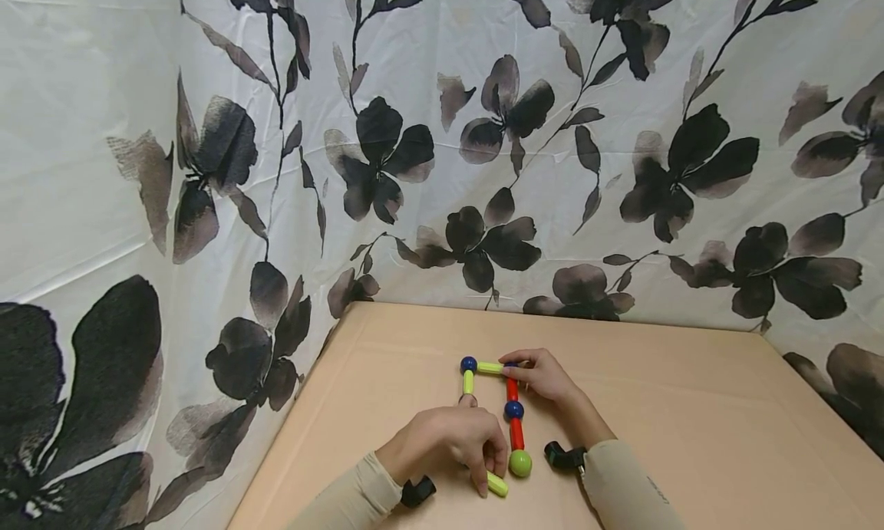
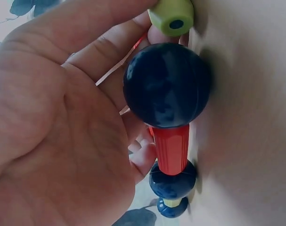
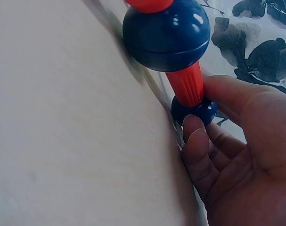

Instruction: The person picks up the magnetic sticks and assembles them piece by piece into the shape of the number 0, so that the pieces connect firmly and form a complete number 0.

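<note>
While the right hand (image 1: 542, 375) pinches the frame's upper-right blue ball (image 3: 193, 111), the left hand (image 1: 449, 442) curls round a yellow-green rod (image 1: 496, 484) at lower centre; the bottom side remains unjoined.

blue balls (image 3: 166, 35): hard plastic, glossy, smooth, with bright highlights and a faint seam round the middle.
red rods (image 2: 171, 148): plastic, satin sheen, finely ribbed lengthwise.
yellow-green rods (image 1: 489, 367): smooth plastic, softer sheen; the end face in the left wrist view carries a dark round inset.
green ball (image 1: 520, 462): smooth plastic, slightly shiny.
table (image 1: 691, 407): matt tan surface, smooth like board or laminate, no grain visible.
curtain (image 1: 442, 131): thin white cloth, matt, creased, printed with dark flowers, hanging along the table's far and left edges.
sleeves (image 1: 621, 484): soft beige knit cloth, matt.
</note>
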{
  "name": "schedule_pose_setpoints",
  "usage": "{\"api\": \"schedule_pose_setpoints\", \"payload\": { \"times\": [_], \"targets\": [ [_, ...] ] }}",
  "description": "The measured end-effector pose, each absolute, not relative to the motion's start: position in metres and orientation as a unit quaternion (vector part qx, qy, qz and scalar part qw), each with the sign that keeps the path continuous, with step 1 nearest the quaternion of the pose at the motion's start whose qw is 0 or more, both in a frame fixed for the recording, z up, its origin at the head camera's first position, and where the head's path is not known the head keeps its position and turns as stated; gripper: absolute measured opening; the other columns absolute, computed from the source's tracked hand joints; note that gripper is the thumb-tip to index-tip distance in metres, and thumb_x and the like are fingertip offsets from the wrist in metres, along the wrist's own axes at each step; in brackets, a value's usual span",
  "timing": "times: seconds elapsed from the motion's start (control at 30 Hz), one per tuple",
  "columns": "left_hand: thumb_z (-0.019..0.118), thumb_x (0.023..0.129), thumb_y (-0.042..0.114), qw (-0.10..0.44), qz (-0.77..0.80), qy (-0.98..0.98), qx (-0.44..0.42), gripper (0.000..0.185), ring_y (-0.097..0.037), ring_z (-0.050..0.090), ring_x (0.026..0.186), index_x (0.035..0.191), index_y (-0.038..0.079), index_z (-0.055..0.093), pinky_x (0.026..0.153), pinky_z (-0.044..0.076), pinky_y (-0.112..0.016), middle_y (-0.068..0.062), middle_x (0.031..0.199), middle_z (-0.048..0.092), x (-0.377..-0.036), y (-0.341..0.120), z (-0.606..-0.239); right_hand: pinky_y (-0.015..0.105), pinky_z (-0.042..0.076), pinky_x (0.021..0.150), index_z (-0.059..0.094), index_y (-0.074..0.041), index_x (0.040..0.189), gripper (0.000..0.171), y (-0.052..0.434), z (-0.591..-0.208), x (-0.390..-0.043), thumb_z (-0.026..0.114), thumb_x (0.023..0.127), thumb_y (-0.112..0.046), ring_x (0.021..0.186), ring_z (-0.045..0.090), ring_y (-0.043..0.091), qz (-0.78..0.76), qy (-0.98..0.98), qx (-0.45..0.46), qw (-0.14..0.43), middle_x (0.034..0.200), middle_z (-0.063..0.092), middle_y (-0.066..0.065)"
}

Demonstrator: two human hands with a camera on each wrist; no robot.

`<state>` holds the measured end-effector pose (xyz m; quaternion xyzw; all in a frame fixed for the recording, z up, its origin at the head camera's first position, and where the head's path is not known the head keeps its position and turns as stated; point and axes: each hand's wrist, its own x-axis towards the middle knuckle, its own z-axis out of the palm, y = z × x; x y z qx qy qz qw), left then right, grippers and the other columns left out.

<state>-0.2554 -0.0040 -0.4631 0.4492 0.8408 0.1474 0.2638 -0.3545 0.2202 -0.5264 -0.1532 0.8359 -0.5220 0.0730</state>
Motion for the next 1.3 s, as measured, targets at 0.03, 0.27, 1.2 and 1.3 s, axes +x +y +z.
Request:
{"api": "schedule_pose_setpoints", "payload": {
  "times": [0.03,0.27,1.2,1.3],
  "targets": [
    [0.095,0.076,0.031,0.259,0.144,0.843,0.449,0.019,0.008,0.059,0.075,0.086,0.035,0.079,0.096,0.024,-0.031,0.026,0.071,0.066,-0.255,-0.004,-0.463,0.023,0.045,0.050,0.077,-0.005,0.120,0.029,0.220,-0.527,-0.354,0.078,0.095,-0.021,0.057,0.050,0.016,-0.523,0.835,-0.154,0.074,0.090,0.068,0.007],
    [0.091,0.081,0.031,0.220,0.147,0.856,0.444,0.011,0.006,0.056,0.075,0.083,0.033,0.081,0.081,0.031,-0.022,0.027,0.069,0.066,-0.255,-0.009,-0.459,0.023,0.045,0.050,0.076,-0.002,0.121,0.030,0.221,-0.529,-0.355,0.076,0.096,-0.018,0.057,0.048,0.016,-0.527,0.830,-0.167,0.071,0.098,0.070,0.013],
    [0.086,0.087,0.031,0.200,0.224,0.857,0.418,0.011,0.005,0.060,0.073,0.088,0.027,0.075,0.081,0.039,-0.016,0.020,0.074,0.067,-0.266,-0.014,-0.461,0.023,0.044,0.046,0.075,-0.001,0.122,0.032,0.221,-0.527,-0.355,0.076,0.096,-0.019,0.054,0.049,0.014,-0.532,0.826,-0.165,0.078,0.087,0.067,0.010],
    [0.080,0.093,0.033,0.151,0.261,0.865,0.400,0.010,0.000,0.061,0.081,0.097,0.025,0.075,0.077,0.047,-0.016,0.015,0.087,0.067,-0.277,-0.019,-0.465,0.024,0.047,0.050,0.073,0.000,0.124,0.033,0.223,-0.526,-0.354,0.076,0.096,-0.018,0.057,0.052,0.015,-0.526,0.829,-0.176,0.073,0.095,0.069,0.017]
  ]
}}
